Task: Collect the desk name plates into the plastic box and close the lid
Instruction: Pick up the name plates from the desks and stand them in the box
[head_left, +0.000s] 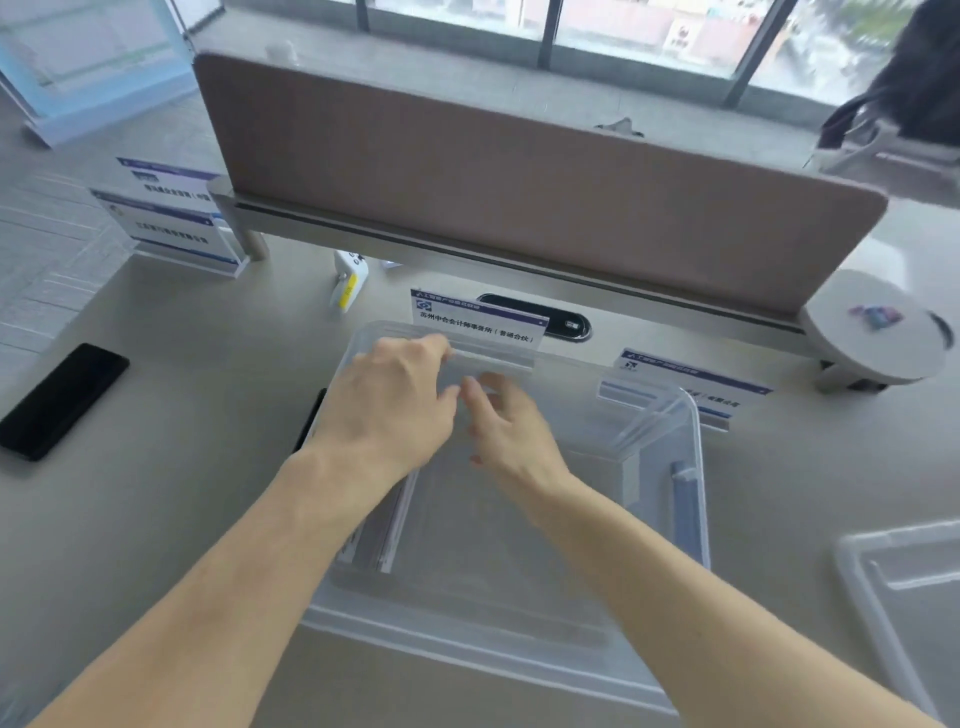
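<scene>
From here I see both bare hands reaching over the clear rectangular plastic box (519, 613) that sits open on the pale grey desk (182, 519). My left hand (387, 402) is at the box's far rim, its grip pinched on the lower edge of a clear acrylic desk name plate with a white card and blue header (478, 325), which stands at that rim. My right hand (511, 434) hovers just beside it above the box interior, fingers loosely curled and parted; it has hold of nothing that I can make out. Inside the box, more plates stand on edge along the left wall (387, 525), and another blue-edged one leans at the right wall (683, 499). A second white-and-blue name plate (696, 387) stands on the desk just beyond the box's right far corner, and two more stand together (171, 218) well apart at the desk's far left. The clear plastic lid (904, 592) lies on the desk to the right of the box. A black phone (62, 400) lies flat at the left.
</scene>
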